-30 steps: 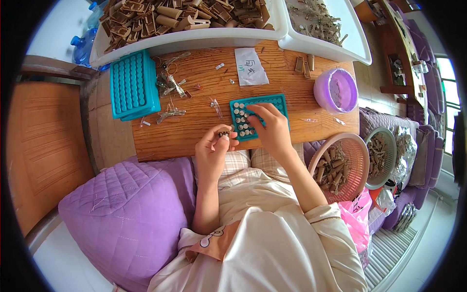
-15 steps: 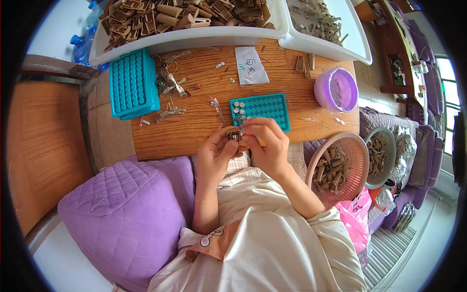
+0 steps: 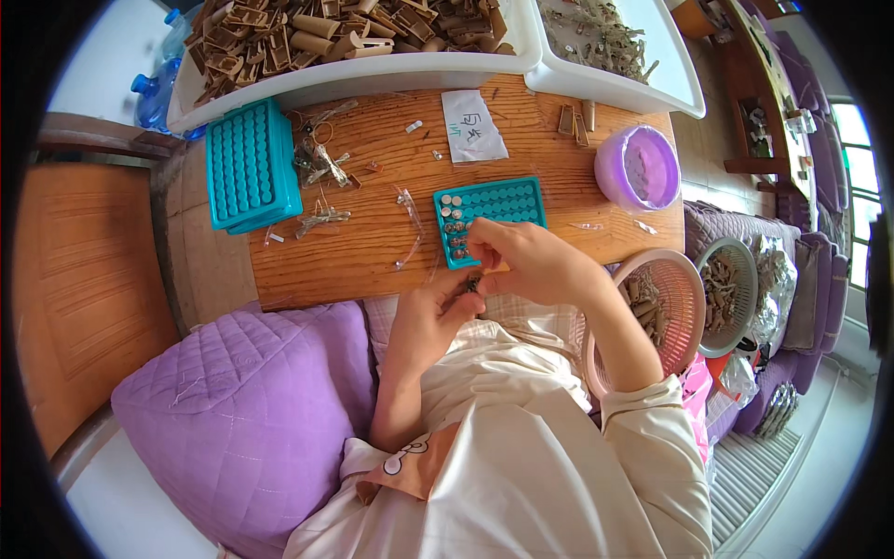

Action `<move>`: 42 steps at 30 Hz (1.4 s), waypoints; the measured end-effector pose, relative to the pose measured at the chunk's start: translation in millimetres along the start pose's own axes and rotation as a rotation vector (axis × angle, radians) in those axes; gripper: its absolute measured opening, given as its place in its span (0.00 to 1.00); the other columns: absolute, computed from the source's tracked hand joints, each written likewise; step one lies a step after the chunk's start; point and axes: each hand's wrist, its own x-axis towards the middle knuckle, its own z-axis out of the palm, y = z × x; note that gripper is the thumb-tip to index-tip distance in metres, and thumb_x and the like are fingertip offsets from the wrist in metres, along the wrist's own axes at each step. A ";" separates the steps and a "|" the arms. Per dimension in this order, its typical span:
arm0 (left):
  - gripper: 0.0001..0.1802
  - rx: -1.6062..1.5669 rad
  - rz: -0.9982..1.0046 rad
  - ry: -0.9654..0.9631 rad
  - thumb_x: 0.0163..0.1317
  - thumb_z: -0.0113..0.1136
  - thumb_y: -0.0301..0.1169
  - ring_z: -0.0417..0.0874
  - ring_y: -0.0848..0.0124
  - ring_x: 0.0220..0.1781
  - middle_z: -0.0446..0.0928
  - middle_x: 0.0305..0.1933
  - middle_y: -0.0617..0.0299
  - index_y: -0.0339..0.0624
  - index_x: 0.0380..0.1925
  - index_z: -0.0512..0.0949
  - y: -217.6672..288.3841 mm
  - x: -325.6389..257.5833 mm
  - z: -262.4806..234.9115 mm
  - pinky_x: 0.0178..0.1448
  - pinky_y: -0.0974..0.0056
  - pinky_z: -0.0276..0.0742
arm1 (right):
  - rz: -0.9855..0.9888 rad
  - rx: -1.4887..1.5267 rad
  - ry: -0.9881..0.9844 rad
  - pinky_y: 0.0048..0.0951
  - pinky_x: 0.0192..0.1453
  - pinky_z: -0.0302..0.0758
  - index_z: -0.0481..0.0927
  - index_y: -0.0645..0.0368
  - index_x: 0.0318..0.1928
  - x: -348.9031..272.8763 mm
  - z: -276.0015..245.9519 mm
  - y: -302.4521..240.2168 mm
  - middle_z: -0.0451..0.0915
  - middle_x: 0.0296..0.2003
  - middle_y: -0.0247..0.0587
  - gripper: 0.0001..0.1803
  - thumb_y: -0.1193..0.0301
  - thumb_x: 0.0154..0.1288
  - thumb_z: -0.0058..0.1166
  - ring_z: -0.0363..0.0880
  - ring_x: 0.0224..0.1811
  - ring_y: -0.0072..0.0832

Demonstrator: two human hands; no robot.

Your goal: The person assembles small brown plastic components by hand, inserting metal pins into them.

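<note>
R hand [image 3: 535, 265] dropped back to L hand [image 3: 428, 321], both pinching small part [image 3: 472, 282].

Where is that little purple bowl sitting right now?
In the head view, the purple bowl sits at the right end of the wooden table, right of the small teal tray and just below a white bin.
</note>
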 end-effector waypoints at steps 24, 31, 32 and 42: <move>0.20 -0.524 0.078 0.040 0.58 0.54 0.36 0.79 0.71 0.31 0.75 0.35 0.55 0.38 0.48 0.67 -4.1 4.2 -4.7 0.35 0.70 0.78 | 0.616 -0.738 0.790 0.45 0.38 0.73 0.69 0.65 0.32 65.3 -74.7 102.0 0.76 0.26 0.57 0.11 0.72 0.51 0.53 0.77 0.32 0.51; 0.20 -0.666 0.129 0.076 0.62 0.48 0.33 0.80 0.65 0.38 0.74 0.42 0.50 0.38 0.52 0.63 -11.4 8.7 -1.3 0.40 0.65 0.80 | 0.198 -0.556 0.845 0.40 0.43 0.71 0.71 0.59 0.43 59.6 -67.5 101.6 0.75 0.35 0.56 0.13 0.76 0.55 0.47 0.75 0.38 0.44; 0.18 -0.772 0.119 0.098 0.62 0.46 0.32 0.80 0.63 0.39 0.74 0.43 0.49 0.38 0.52 0.63 -8.5 10.2 -0.3 0.41 0.64 0.80 | 0.200 -0.556 0.847 0.40 0.43 0.71 0.71 0.59 0.43 56.1 -66.1 100.8 0.75 0.35 0.56 0.13 0.76 0.55 0.47 0.75 0.38 0.44; 0.17 -0.783 0.298 0.352 0.63 0.44 0.29 0.77 0.63 0.44 0.72 0.45 0.51 0.34 0.50 0.64 -14.8 11.0 1.4 0.46 0.64 0.77 | 0.013 0.870 0.604 0.18 0.40 0.72 0.74 0.66 0.39 11.8 34.8 -8.5 0.76 0.38 0.39 0.12 0.80 0.52 0.53 0.74 0.39 0.19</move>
